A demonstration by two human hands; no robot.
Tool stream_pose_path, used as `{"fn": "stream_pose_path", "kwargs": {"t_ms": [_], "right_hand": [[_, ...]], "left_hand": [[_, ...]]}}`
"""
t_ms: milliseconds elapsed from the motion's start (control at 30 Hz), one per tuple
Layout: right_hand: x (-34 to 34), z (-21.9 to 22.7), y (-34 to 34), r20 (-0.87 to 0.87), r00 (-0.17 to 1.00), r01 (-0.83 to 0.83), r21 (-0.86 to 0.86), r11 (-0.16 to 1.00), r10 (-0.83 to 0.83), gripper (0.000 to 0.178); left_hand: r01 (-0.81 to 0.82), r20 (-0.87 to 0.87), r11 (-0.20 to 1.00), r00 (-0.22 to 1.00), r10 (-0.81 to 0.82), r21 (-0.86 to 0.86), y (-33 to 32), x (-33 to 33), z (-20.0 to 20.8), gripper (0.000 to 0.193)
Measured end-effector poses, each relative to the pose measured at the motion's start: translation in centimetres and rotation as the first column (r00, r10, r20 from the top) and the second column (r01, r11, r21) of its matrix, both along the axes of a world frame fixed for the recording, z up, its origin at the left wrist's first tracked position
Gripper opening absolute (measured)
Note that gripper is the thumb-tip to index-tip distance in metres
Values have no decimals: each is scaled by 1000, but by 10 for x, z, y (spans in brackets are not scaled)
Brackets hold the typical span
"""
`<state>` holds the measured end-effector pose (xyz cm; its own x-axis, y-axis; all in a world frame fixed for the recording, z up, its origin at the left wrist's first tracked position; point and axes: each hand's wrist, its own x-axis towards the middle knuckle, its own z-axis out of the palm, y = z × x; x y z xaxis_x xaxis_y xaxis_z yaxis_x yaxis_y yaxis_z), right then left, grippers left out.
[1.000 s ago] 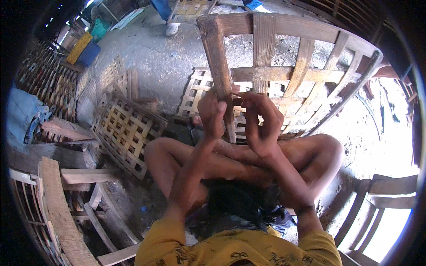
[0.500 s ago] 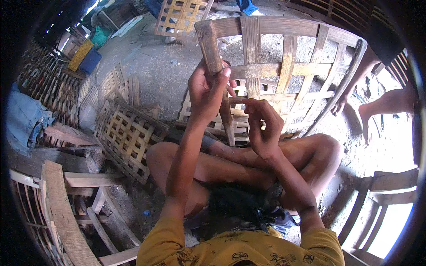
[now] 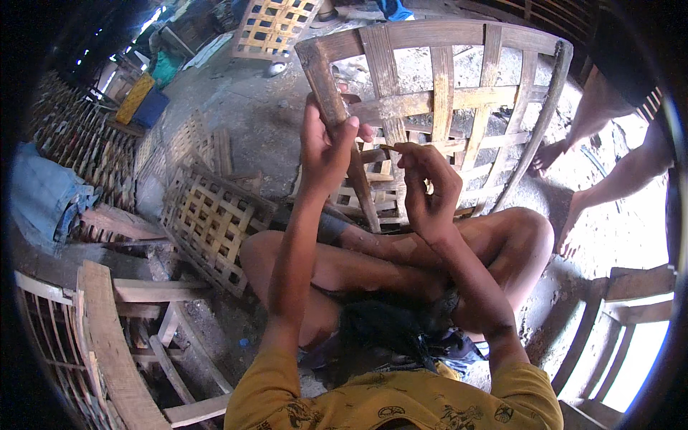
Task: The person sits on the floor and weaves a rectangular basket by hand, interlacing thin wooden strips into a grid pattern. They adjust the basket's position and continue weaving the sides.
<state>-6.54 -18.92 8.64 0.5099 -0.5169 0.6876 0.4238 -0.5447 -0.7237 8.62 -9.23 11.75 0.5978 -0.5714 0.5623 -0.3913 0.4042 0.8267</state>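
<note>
A wooden-framed panel of woven bamboo strips (image 3: 430, 32) stands tilted in front of my crossed legs. My left hand (image 3: 326, 154) is closed around its left side bar (image 3: 328, 86), thumb lying along the wood. To the right, close to the lattice, my right hand (image 3: 433, 190) pinches a small, thin, brownish piece (image 3: 389, 147) between thumb and forefinger. Its tip points toward the side bar, and I cannot make out its exact kind.
Another woven panel (image 3: 211, 229) leans left of my knee. Wooden frames (image 3: 107, 344) stand at the lower left, and a slatted frame (image 3: 638, 294) at the lower right. Someone's bare foot (image 3: 570, 226) is on the ground at right. A further lattice panel (image 3: 276, 29) stands at the back.
The panel's upper part has shifted left and slightly upward in view. My right hand has drawn a little away from the side bar, baring the thin piece. The other person's legs have moved.
</note>
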Motion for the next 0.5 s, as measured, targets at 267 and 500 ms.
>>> {"fn": "stream_pose_path", "kwargs": {"t_ms": [267,500], "right_hand": [[-1,-7,2,-39,999,-24,-16,1000,24,28],[5,-1,4,-11,998,58,-19,998,-58,26]], "left_hand": [[86,25,996,996,-86,24,12,1,-3,50],[-34,64,998,997,31,58,7,-7,-14,48]]}}
